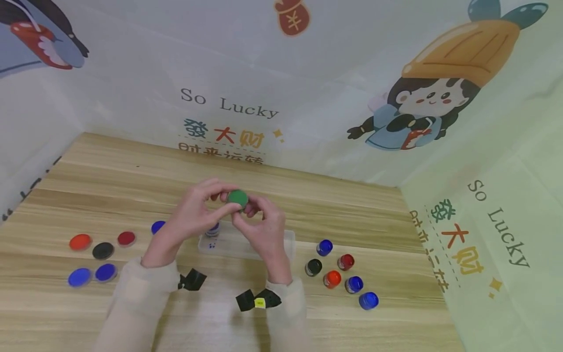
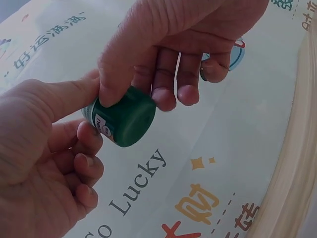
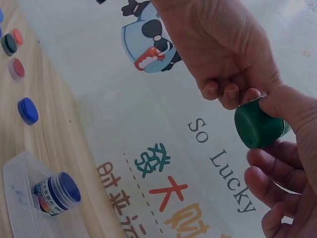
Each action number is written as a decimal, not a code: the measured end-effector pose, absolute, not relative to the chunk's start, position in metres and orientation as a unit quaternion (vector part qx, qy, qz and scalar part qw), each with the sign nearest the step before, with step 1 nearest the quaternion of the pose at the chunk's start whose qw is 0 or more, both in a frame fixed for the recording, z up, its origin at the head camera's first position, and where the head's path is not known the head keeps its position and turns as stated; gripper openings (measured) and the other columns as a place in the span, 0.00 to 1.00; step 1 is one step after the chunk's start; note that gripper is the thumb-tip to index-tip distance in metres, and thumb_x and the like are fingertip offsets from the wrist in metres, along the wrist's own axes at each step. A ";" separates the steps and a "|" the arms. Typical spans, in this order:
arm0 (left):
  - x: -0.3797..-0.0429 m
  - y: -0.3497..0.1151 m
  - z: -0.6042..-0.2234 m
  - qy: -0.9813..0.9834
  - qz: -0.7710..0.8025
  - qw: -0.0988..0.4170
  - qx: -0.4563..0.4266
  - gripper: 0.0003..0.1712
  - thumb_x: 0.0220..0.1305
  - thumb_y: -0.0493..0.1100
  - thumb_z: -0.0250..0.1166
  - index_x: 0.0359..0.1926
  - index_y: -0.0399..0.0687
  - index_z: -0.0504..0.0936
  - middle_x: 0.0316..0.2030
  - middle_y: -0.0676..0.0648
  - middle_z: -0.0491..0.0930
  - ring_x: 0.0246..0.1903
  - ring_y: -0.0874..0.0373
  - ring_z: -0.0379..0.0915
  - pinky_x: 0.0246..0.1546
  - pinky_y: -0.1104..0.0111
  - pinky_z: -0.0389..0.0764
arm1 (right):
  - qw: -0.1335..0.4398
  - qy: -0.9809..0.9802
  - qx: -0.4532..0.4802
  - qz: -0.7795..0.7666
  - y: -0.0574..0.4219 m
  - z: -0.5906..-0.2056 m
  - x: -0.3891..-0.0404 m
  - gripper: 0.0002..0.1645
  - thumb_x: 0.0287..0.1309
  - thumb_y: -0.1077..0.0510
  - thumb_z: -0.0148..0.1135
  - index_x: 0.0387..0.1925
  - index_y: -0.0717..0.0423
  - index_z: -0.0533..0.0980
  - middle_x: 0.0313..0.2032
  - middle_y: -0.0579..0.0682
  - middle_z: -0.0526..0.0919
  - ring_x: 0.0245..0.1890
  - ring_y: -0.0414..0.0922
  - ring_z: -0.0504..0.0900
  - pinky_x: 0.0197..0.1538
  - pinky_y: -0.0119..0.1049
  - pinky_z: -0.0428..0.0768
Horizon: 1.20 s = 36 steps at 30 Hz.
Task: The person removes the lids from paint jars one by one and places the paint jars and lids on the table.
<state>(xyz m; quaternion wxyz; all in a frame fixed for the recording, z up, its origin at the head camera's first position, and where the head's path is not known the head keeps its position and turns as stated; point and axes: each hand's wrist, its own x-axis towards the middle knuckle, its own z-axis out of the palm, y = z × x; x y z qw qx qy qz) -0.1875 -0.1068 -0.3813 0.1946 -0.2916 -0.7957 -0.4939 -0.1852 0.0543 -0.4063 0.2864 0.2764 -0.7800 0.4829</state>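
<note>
A small green paint jar is held up between both hands above the table, its flat green round face toward the head camera. My left hand pinches it between thumb and fingers from the left. From the other side my right hand grips it, thumb and fingertips on the jar. In the left wrist view a printed label shows on the green jar. Below the hands, a clear plastic tray holds a blue paint jar, tipped over in the right wrist view.
Left of the tray lie several loose lids: orange, black, dark red and blue. Several small paint jars stand at the right, among them a black jar and an orange jar. A printed cloth hangs behind.
</note>
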 end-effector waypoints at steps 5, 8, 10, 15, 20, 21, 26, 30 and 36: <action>-0.188 -0.107 -0.383 -0.793 -0.499 0.192 -0.293 0.16 0.49 0.29 0.70 0.42 0.35 0.82 0.28 0.51 0.73 0.29 0.61 0.62 0.31 0.73 0.64 | 0.255 -0.781 0.266 0.504 0.055 -0.408 -0.184 0.14 0.46 0.65 0.66 0.37 0.67 0.79 0.26 0.55 0.83 0.22 0.46 0.80 0.21 0.26 0.72; -0.189 -0.106 -0.384 -0.790 -0.502 0.198 -0.292 0.15 0.48 0.29 0.71 0.41 0.35 0.82 0.27 0.51 0.72 0.29 0.61 0.62 0.30 0.74 0.64 | 0.226 -0.769 0.255 0.541 0.054 -0.410 -0.182 0.14 0.47 0.67 0.65 0.39 0.69 0.78 0.27 0.58 0.83 0.23 0.47 0.81 0.24 0.27 0.77; -0.188 -0.104 -0.385 -0.790 -0.503 0.202 -0.287 0.16 0.47 0.29 0.71 0.40 0.35 0.82 0.26 0.51 0.72 0.28 0.61 0.62 0.30 0.74 0.64 | 0.214 -0.761 0.246 0.562 0.053 -0.411 -0.182 0.15 0.47 0.68 0.65 0.40 0.69 0.78 0.27 0.59 0.83 0.24 0.49 0.81 0.26 0.29 0.79; -0.187 -0.100 -0.385 -0.792 -0.491 0.227 -0.283 0.16 0.45 0.29 0.72 0.39 0.34 0.82 0.26 0.49 0.75 0.27 0.61 0.63 0.29 0.73 0.65 | 0.214 -0.749 0.235 0.581 0.053 -0.413 -0.180 0.16 0.47 0.69 0.64 0.41 0.69 0.79 0.28 0.60 0.82 0.24 0.51 0.81 0.27 0.32 0.80; -0.183 -0.094 -0.386 -0.804 -0.474 0.248 -0.260 0.16 0.45 0.32 0.74 0.38 0.34 0.82 0.28 0.46 0.79 0.27 0.60 0.65 0.29 0.71 0.66 | 0.228 -0.749 0.226 0.579 0.051 -0.415 -0.179 0.16 0.47 0.70 0.64 0.42 0.68 0.79 0.28 0.59 0.82 0.24 0.50 0.81 0.28 0.31 0.80; -0.182 -0.093 -0.386 -0.807 -0.474 0.248 -0.251 0.16 0.45 0.32 0.74 0.38 0.34 0.82 0.28 0.46 0.78 0.27 0.59 0.65 0.29 0.70 0.66 | 0.229 -0.750 0.222 0.579 0.051 -0.415 -0.178 0.16 0.47 0.70 0.64 0.42 0.69 0.79 0.28 0.59 0.82 0.24 0.49 0.81 0.28 0.30 0.80; -0.177 -0.089 -0.380 -0.824 -0.481 0.218 -0.204 0.16 0.44 0.35 0.75 0.37 0.36 0.82 0.24 0.48 0.74 0.27 0.58 0.64 0.31 0.68 0.66 | 0.237 -0.749 0.207 0.584 0.049 -0.418 -0.178 0.18 0.43 0.74 0.65 0.42 0.71 0.79 0.30 0.61 0.82 0.24 0.52 0.81 0.28 0.31 0.80; -0.176 -0.093 -0.371 -0.842 -0.475 0.170 -0.192 0.20 0.45 0.35 0.75 0.41 0.34 0.81 0.27 0.46 0.73 0.30 0.55 0.64 0.33 0.64 0.64 | 0.241 -0.741 0.215 0.589 0.049 -0.422 -0.179 0.19 0.42 0.74 0.65 0.42 0.73 0.78 0.29 0.63 0.81 0.24 0.54 0.81 0.28 0.35 0.81; -0.176 -0.101 -0.367 -0.854 -0.466 0.110 -0.205 0.22 0.49 0.34 0.72 0.48 0.35 0.81 0.32 0.43 0.72 0.37 0.51 0.63 0.39 0.60 0.62 | 0.239 -0.750 0.220 0.576 0.051 -0.422 -0.179 0.18 0.44 0.71 0.65 0.42 0.68 0.79 0.28 0.59 0.82 0.24 0.49 0.81 0.28 0.30 0.80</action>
